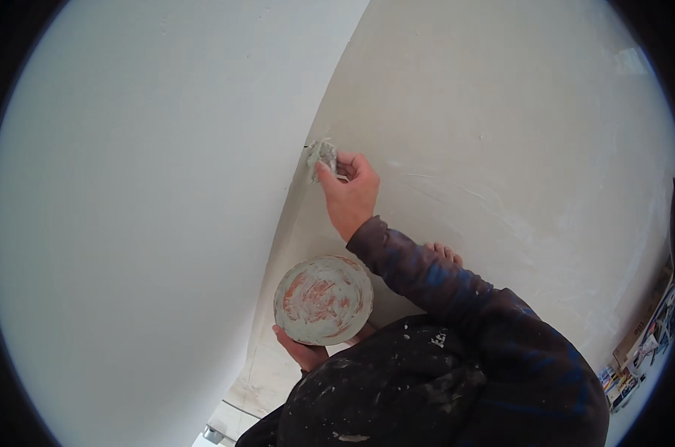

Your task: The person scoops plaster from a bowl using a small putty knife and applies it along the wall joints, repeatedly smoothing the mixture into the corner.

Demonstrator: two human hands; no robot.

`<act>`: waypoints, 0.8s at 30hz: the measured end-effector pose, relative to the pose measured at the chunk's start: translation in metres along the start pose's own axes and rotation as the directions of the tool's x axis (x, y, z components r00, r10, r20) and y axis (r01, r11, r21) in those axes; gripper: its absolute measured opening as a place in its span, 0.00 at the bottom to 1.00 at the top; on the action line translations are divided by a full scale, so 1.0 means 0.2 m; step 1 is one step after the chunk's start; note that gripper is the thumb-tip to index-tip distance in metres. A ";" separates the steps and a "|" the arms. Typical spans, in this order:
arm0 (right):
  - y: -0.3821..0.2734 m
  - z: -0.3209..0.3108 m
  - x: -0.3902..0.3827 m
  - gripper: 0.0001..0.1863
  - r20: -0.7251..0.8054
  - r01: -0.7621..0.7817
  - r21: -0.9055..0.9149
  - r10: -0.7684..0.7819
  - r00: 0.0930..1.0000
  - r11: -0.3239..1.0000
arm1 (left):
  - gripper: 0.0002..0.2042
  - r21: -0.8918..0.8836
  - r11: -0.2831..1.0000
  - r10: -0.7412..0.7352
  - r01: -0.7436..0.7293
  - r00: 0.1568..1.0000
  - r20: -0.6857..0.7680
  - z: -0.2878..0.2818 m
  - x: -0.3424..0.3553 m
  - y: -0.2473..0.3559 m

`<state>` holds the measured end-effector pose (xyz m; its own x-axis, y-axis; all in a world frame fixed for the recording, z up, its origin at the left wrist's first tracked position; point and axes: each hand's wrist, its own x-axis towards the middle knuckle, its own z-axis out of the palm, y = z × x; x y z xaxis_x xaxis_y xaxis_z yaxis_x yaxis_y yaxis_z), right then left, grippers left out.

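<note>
My right hand (352, 190) reaches up to the corner where two wall surfaces meet. Pinched between its thumb and fingers is a small flat scraper (323, 156), coated in grey-white plaster, close against the corner; its exact shape is hidden by the coating. Lower down, my left hand (301, 349) grips the rim of a shallow round bowl (324, 299) from below. Smears of pale plaster cover the bowl's inside, with orange-red showing through. Part of the left hand lies behind the bowl.
A smooth white surface (143, 186) fills the left side, and a beige wall (501, 149) with pale streaks stretches to the right. Boxes and assorted tools (635, 365) crowd the far right edge. Bare toes or fingers (445, 253) show beyond my right sleeve.
</note>
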<state>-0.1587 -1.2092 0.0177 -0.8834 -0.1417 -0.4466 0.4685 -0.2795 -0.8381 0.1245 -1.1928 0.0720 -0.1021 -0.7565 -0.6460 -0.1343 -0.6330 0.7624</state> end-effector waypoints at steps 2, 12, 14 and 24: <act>-0.02 0.02 -0.05 0.16 0.012 0.061 0.012 -0.062 0.998 0.998 | 0.36 -0.105 0.994 -0.002 0.013 0.994 0.106 -0.05 0.04 -0.02; 0.00 0.03 -0.03 0.17 0.002 0.341 -0.061 -0.342 0.940 0.938 | 0.36 -0.191 0.981 0.052 -0.028 0.992 0.117 -0.05 0.04 -0.05; 0.01 0.02 -0.03 0.18 0.007 0.372 -0.057 -0.372 0.928 0.926 | 0.36 -0.142 0.990 0.019 -0.004 0.994 0.105 -0.04 0.03 -0.02; 0.02 0.00 -0.04 0.18 0.078 0.594 -0.285 -0.599 0.797 0.752 | 0.34 -0.081 0.997 0.009 -0.005 0.999 0.045 0.00 0.01 0.01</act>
<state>-0.1498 -1.2099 0.0182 -0.9851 -0.0194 0.1710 -0.1705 -0.0242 -0.9851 0.1235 -1.1958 0.0712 -0.1479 -0.7539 -0.6401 -0.0538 -0.6401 0.7664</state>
